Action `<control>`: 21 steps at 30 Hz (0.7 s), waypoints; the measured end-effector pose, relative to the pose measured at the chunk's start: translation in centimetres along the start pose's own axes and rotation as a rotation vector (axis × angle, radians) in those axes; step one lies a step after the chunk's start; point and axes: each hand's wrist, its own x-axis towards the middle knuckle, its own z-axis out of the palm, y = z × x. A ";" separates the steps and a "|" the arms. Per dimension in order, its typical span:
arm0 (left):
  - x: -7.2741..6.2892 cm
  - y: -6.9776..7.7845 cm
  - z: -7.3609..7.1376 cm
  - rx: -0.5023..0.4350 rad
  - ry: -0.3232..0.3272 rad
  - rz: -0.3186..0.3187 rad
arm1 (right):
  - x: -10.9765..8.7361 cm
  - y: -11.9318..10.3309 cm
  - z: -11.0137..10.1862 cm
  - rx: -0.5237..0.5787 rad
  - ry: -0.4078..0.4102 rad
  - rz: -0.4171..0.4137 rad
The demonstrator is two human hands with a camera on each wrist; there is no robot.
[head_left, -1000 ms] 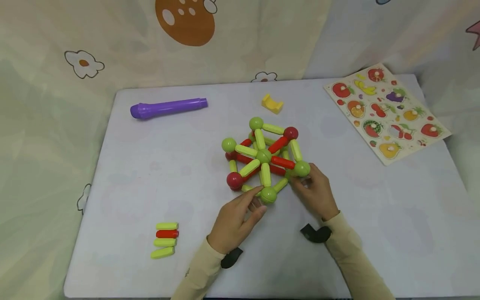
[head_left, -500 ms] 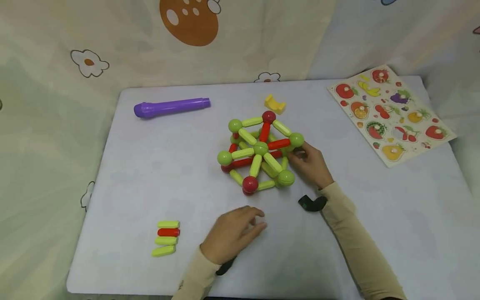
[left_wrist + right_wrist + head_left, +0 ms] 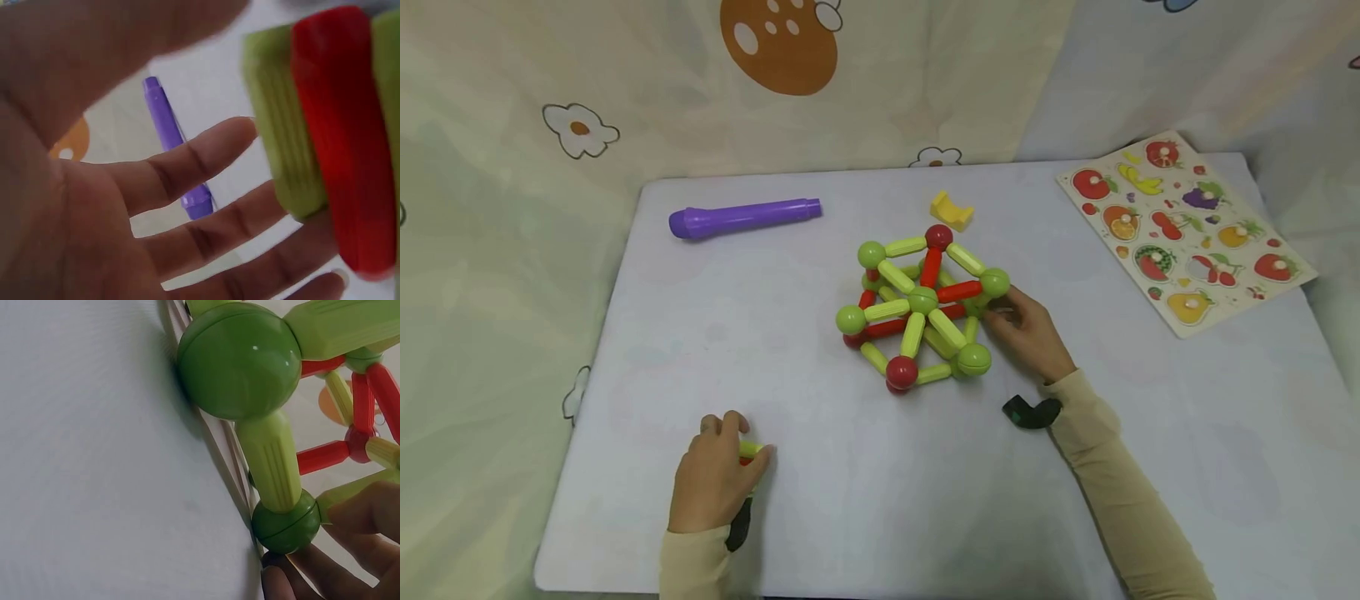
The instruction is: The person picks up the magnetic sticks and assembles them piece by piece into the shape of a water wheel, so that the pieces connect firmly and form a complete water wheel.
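A ball-and-rod magnetic construction (image 3: 922,300) of green and red balls with yellow-green and red rods stands mid-table. At its right side my right hand (image 3: 1030,333) grips a lower corner; in the right wrist view the thumb lies on a yellow-green rod and fingers sit against the green ball (image 3: 286,525). Over the loose rods at front left is my left hand (image 3: 711,483), its fingers parted and loosely bent. The left wrist view has a red rod (image 3: 344,137) beside a yellow-green rod (image 3: 281,131), close to the fingertips. My left hand partly hides these rods in the head view.
A purple microphone-shaped stick (image 3: 745,218) lies at the back left. Behind the construction is a small yellow curved block (image 3: 952,211). A fruit picture board (image 3: 1186,233) rests at the back right. Patterned cloth (image 3: 880,83) hangs behind the white table (image 3: 880,533).
The construction has been turned on the table, with my right hand staying at its right side. My left hand has let go of it and moved left to the loose rods.
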 end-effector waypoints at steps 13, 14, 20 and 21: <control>1.8 1.2 0.4 -0.113 0.190 0.191 | -1.4 -3.3 -2.4 -0.064 0.217 -0.093; 1.9 1.7 0.3 -0.156 0.202 0.222 | -1.8 -4.1 -2.9 -0.064 0.294 -0.122; 2.4 6.1 -0.4 -0.495 0.176 0.415 | -4.8 -7.1 -2.6 -0.070 0.432 -0.427; 2.4 7.1 -0.4 -0.571 0.154 0.440 | -5.4 -7.6 -1.9 -0.079 0.383 -0.499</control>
